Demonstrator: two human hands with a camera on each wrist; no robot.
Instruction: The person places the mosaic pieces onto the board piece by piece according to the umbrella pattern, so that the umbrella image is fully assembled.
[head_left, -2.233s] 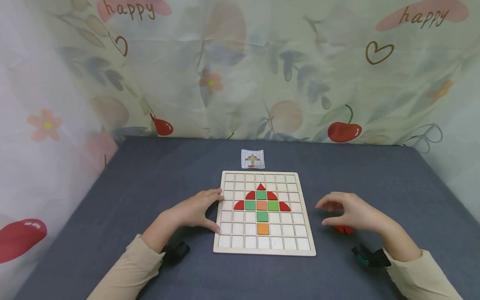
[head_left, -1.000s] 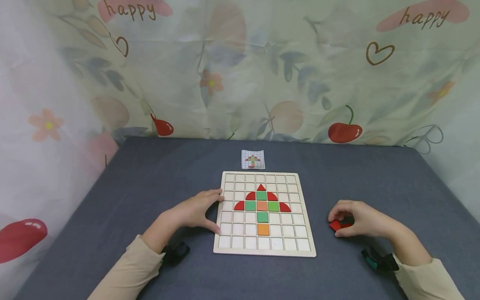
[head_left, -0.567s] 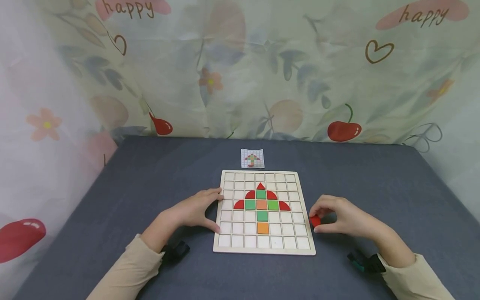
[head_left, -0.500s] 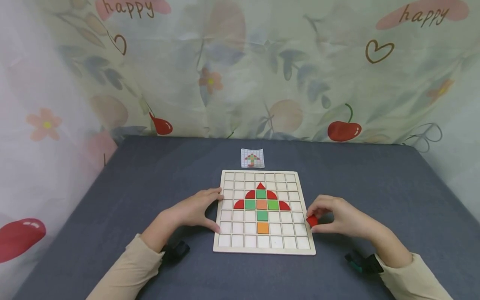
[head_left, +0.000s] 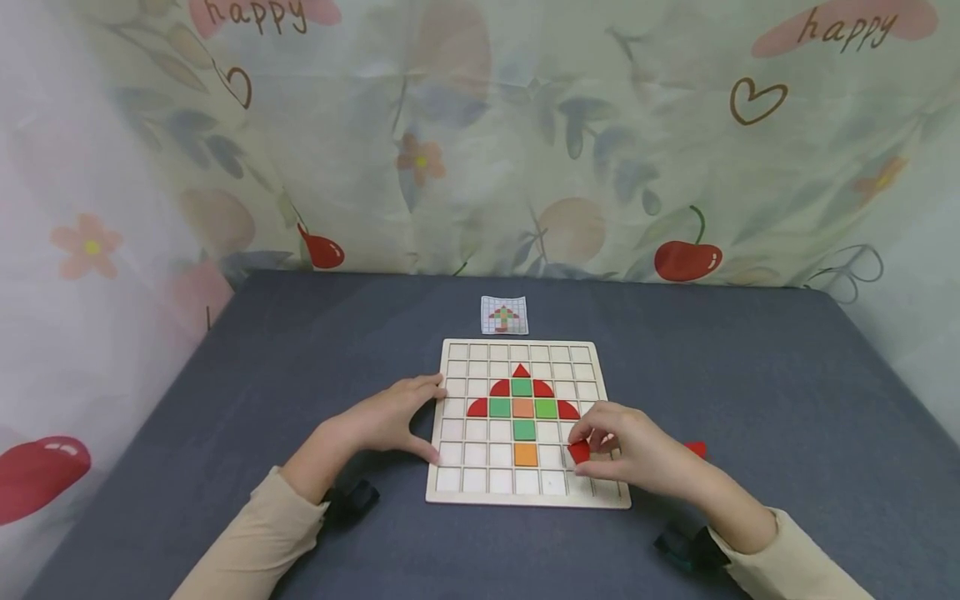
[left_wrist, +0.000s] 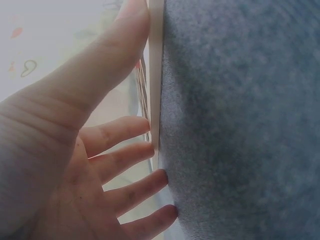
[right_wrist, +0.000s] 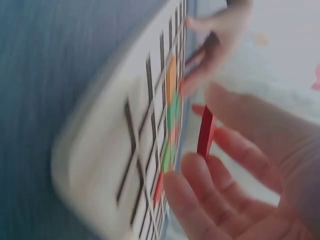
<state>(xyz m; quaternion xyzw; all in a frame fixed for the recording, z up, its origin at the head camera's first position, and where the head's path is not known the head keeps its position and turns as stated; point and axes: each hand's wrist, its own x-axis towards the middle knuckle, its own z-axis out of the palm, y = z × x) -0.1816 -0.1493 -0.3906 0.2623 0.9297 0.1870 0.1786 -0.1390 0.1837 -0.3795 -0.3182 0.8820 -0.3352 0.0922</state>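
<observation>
My right hand [head_left: 630,446] is over the right part of the wooden grid board [head_left: 528,500], pinching a red tile [head_left: 578,452] between thumb and fingers. The right wrist view shows that red tile [right_wrist: 205,132] edge-on, above the board's surface. My left hand [head_left: 386,417] rests at the board's left edge, thumb and fingertips spread along it. In the left wrist view its straight fingers [left_wrist: 132,195] touch the board's edge. Seated in the grid are red quarter-round tiles, a red triangle [head_left: 521,372], green squares, a pinkish-orange square [head_left: 522,407] and an orange square [head_left: 526,455].
A small printed card [head_left: 504,316] with a coloured grid pattern lies just beyond the board. Another red piece [head_left: 697,448] is on the dark cloth table [head_left: 337,325], partly hidden by my right hand. A patterned curtain [head_left: 517,133] hangs behind the table.
My right hand went down to the red pieces right of the board, pinched one red tile, and carried it left over the grid. The left hand stays in place.
</observation>
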